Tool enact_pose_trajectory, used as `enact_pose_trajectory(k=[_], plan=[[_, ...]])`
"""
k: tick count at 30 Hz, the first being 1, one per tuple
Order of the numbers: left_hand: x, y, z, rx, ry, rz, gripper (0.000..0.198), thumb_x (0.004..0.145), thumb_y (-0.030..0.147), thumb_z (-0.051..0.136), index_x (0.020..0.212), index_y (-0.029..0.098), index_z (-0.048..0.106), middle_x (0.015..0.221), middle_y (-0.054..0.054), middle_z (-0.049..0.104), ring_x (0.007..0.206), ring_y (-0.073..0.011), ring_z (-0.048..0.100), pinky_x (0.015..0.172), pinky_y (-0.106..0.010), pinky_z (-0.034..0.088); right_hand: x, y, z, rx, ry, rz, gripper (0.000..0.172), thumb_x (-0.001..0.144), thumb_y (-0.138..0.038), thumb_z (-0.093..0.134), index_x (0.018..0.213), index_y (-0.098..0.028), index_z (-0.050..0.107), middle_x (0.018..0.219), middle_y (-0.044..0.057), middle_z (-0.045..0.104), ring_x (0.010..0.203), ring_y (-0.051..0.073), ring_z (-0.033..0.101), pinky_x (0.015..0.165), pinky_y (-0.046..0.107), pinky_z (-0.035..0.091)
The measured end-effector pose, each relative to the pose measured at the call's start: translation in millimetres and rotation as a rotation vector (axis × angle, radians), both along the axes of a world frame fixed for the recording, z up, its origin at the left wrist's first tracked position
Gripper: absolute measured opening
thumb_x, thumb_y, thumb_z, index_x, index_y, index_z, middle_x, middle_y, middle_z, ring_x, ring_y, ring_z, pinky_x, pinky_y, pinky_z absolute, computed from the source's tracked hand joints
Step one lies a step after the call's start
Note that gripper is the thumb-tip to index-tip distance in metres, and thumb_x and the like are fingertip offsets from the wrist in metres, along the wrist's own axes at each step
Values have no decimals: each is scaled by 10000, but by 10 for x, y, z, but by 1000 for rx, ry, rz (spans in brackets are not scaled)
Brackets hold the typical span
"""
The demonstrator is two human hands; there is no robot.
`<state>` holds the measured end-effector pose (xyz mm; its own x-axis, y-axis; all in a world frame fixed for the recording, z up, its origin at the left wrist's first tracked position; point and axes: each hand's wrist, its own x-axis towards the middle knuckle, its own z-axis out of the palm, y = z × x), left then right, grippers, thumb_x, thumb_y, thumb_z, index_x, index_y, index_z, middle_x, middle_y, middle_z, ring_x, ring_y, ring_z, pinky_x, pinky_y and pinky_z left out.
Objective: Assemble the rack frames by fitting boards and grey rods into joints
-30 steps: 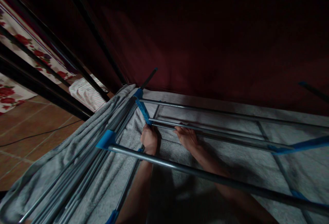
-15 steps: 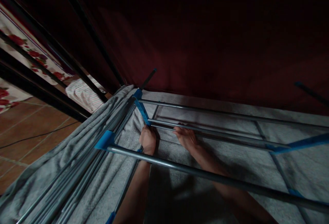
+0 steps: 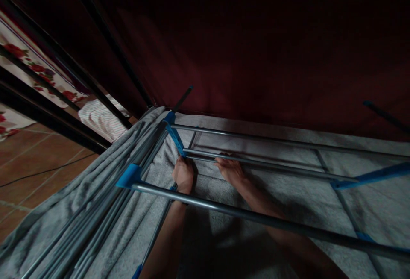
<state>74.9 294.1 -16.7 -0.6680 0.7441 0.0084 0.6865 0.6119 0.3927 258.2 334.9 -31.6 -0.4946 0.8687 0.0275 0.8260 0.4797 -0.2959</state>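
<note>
I look down through a metal drying rack with grey rods and blue plastic joints. A grey towel lies spread on a lower tier under the rods. My left hand reaches below the near rod and is closed on a fold of the grey towel beside a blue brace. My right hand rests on the towel just right of it, fingers bent forward under a thin rod; its fingertips are hidden.
More grey towel hangs over the rack's folded left wing. A dark red wall rises behind. At left are a brown tiled floor, black bars, a striped white cloth and flowered fabric.
The view has drifted slightly; both hands stay almost in place on the towel, shifting a little to the left and up.
</note>
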Motion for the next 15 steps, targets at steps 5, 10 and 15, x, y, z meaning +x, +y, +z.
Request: enact_pose_trajectory(k=[5,10,15], plan=[[2,2,20,-25,6,-26,356,1023,315,396,1245,130,605,1167,-181,711,1083,-285,682,823,-348,491,-16,-22,-16,-50,38,-10,291,1035,-326,432,1152,-258,690,1155,40,739,1116,237,653,940,361,473],[-54,23,7,-16,-6,-58,382,995,309,423,1247,89,609,1210,-220,688,1130,-319,657,862,-370,485,-29,-22,-47,-92,83,-22,328,1036,-337,435,1265,-283,663,1224,47,721,1149,237,645,993,374,464],[-103,36,31,-65,-40,-152,455,1015,367,323,1193,122,662,1174,-226,695,1087,-344,663,825,-403,486,-57,-21,-97,-74,92,-51,323,1039,-365,443,1248,-273,671,1214,49,721,1141,244,648,1003,385,450]])
